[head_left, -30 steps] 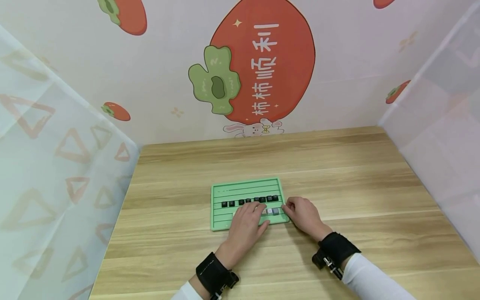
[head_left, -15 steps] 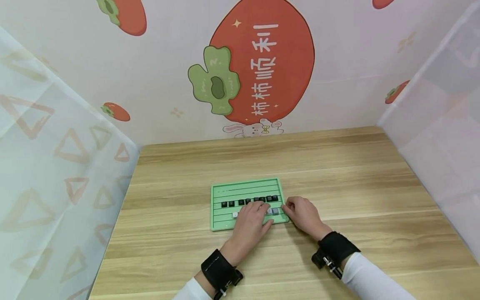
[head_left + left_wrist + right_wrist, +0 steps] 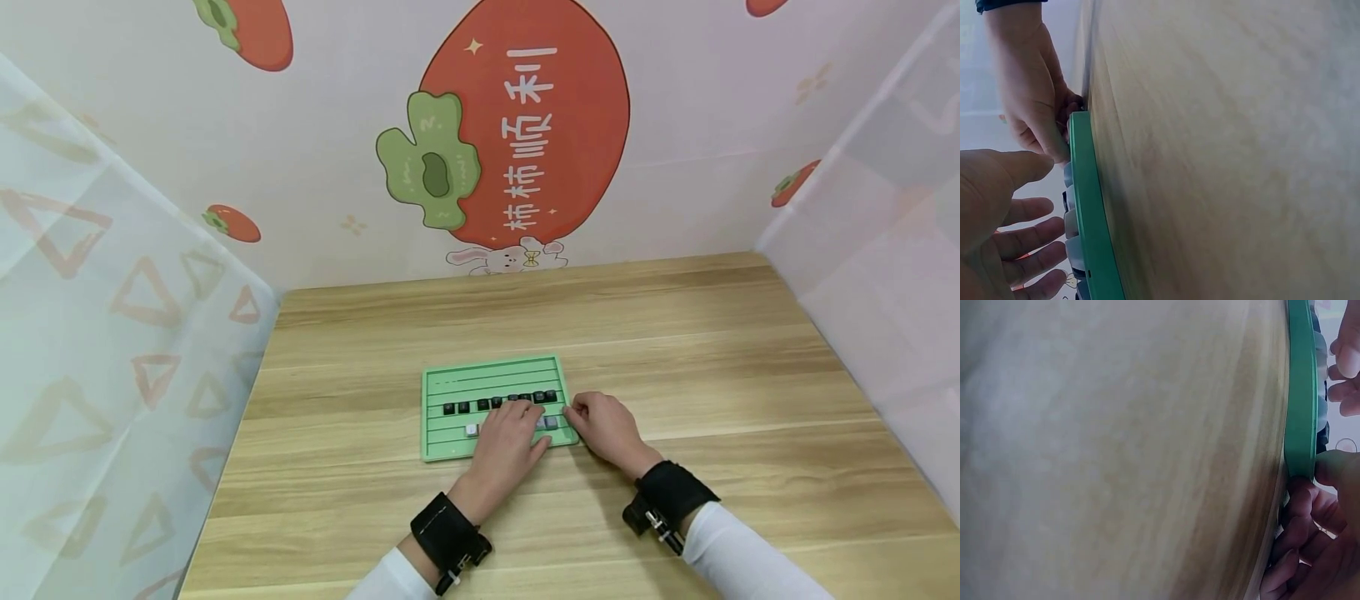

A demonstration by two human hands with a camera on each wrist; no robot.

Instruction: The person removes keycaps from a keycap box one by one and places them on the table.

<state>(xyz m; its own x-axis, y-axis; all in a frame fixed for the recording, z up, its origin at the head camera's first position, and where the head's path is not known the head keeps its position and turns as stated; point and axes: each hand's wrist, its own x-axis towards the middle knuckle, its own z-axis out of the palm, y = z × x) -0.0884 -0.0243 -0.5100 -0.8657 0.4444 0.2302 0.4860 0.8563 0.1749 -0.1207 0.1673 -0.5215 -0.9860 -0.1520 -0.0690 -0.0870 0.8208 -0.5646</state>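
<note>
A green ridged tray (image 3: 487,377) lies on the wooden table, bearing small keycaps. Black keycaps (image 3: 482,405) form a row across its middle; a nearer row shows a white keycap (image 3: 471,430) at the left and a grey keycap (image 3: 551,422) at the right. My left hand (image 3: 508,446) spreads over the nearer row and hides its middle. In the left wrist view, that hand's fingers are extended, fingertips right at the keycaps along the tray edge (image 3: 1088,187). My right hand (image 3: 609,429) pinches the tray's right corner, thumb on top and fingers curled at the side.
The wooden table (image 3: 337,417) reaches to a back wall (image 3: 322,150) printed with persimmons. White patterned sheets (image 3: 135,333) stand at the left and right sides. Each wrist wears a black strap (image 3: 446,533) with a small camera.
My left hand has slid slightly rightward along the nearer row, exposing the white keycap at its left end. The right hand and the tray have stayed in place.
</note>
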